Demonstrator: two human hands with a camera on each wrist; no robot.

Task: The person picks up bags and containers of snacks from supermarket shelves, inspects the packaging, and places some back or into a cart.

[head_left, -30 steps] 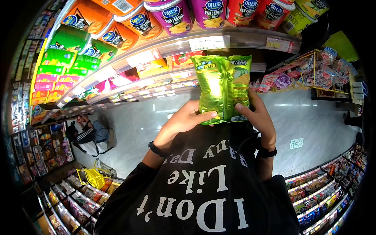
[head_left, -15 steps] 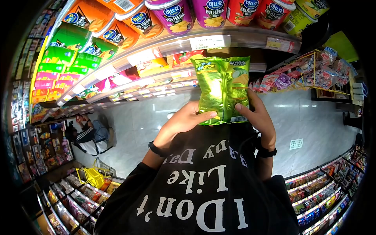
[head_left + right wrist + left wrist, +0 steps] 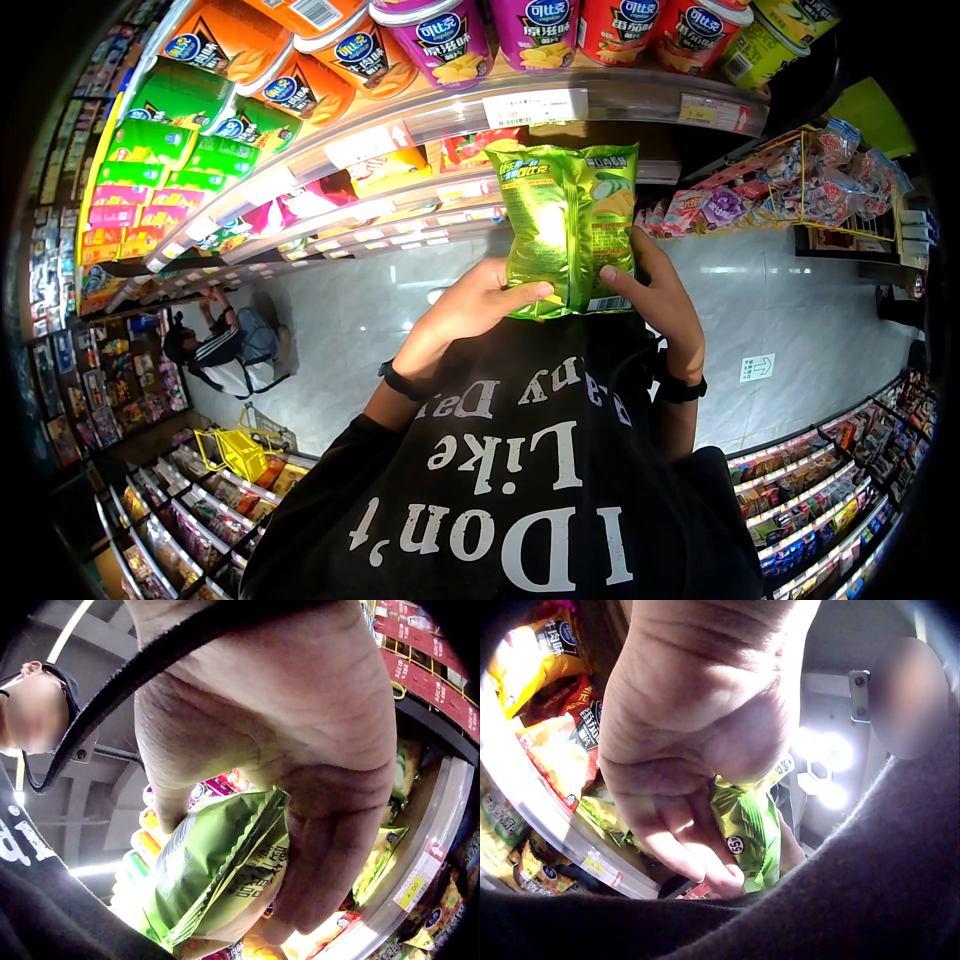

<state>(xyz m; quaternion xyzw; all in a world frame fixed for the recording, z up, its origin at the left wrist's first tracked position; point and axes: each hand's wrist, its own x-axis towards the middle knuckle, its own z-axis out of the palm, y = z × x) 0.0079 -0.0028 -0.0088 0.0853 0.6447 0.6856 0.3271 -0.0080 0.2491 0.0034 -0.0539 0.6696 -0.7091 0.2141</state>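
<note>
A long curved store shelf (image 3: 445, 125) with a clear plastic price rail sweeps across in front of me, above a pale grey tiled floor (image 3: 370, 290). My black T-shirt (image 3: 490, 460) with white lettering fills the space below my hands. Orange, purple and red round snack tubs (image 3: 441, 48) stand on the shelf's top level. I have the shiny green foil snack bag (image 3: 540, 230) upright between me and the shelf, its seamed back toward me. My left hand (image 3: 468, 303) grips its lower left, thumb on the near face and fingers behind. My right hand (image 3: 662, 298) grips the lower right the same way. Each wrist wears a narrow black band (image 3: 401, 382).
</note>
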